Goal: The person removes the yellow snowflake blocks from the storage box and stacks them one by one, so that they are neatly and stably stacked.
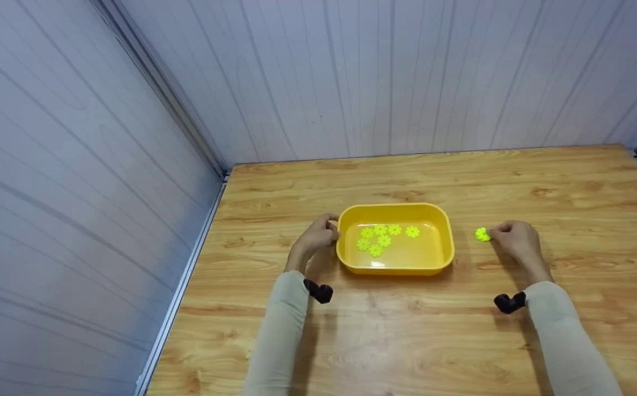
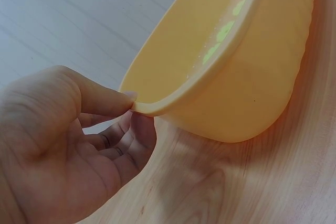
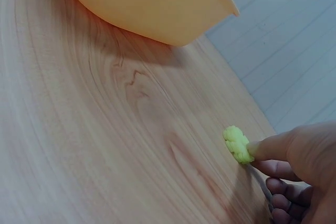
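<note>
A yellow plastic basin [image 1: 439, 242] stands on the wooden table, with several flat neon-yellow flower-shaped pieces [image 1: 375, 251] lying on its floor, mostly toward the left. My left hand [image 1: 318, 235] pinches the rim at the basin's left end between thumb and fingers, as the left wrist view shows with the hand [image 2: 68, 140] at the rim [image 2: 157, 107]. Right of the basin and apart from it, my right hand [image 1: 518, 241] holds a neon-yellow flower-shaped piece [image 3: 239, 144] by its edge, low over the table. Whether this is one piece or two overlapping is hard to tell.
The wooden tabletop [image 1: 395, 335] extends around the basin on all sides. A pale panelled wall [image 1: 373, 82] rises behind the table, and another wall [image 1: 76, 220] stands along its left edge. Black wrist mounts [image 1: 319, 291] show on both sleeves.
</note>
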### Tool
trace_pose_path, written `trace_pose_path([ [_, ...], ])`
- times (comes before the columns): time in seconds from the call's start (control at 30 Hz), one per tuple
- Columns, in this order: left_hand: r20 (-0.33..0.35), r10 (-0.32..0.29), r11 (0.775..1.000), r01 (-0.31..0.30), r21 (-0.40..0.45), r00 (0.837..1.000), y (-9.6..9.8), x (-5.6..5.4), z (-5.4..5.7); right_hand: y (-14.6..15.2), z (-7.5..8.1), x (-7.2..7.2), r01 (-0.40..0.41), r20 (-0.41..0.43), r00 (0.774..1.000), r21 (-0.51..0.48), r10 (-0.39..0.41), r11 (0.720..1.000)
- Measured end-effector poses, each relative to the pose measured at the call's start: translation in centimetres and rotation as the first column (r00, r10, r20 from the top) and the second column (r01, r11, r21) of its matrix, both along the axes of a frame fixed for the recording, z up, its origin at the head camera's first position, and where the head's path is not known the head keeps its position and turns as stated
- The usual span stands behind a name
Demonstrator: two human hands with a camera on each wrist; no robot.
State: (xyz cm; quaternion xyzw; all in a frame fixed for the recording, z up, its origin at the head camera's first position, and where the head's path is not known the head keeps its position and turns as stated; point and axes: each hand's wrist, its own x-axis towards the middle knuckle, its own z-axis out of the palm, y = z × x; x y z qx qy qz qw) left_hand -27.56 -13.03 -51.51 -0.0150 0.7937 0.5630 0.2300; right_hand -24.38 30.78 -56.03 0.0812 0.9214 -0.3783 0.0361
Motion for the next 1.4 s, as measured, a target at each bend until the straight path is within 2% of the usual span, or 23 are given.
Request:
trace_pose_path([
  [0.33, -0.013, -0.001, 1.000, 0.001, -0.012, 1.000, 0.1, 0.1, -0.1, 0.0, -0.1, -0.1, 0.011, 0.026, 1.000, -0.005, -0.011, 1.000],
  [0.87, -0.016, 0.002, 0.999, -0.003, -0.054, 1.000, 0.0, 0.1, -0.2, 0.0, 0.2, 0.1, 0.029, 0.005, 1.000, 0.017, -0.029, 0.999],
  [1.13, -0.012, 0.012, 0.999, -0.012, -0.053, 1.000, -0.1, 0.0, -0.2, 0.3, 0.9, 0.2, 0.036, -0.004, 0.999, -0.010, -0.036, 0.999],
  [1.23, -0.007, 0.007, 0.999, -0.007, -0.039, 1.000, -0.1, 0.0, -0.2, 0.1, 1.3, 0.2, 0.016, 0.002, 1.000, -0.029, -0.016, 0.999],
  [1.27, 0.004, 0.001, 0.999, -0.001, -0.032, 1.000, 0.0, 0.1, 0.3, 0.0, 1.4, 0.2, 0.012, 0.007, 1.000, -0.037, -0.011, 0.999],
  [1.4, 0.009, -0.020, 1.000, 0.020, -0.021, 1.000, -0.1, 0.1, 0.4, -0.6, 2.0, 0.2, 0.012, 0.009, 1.000, -0.062, -0.011, 0.998],
])
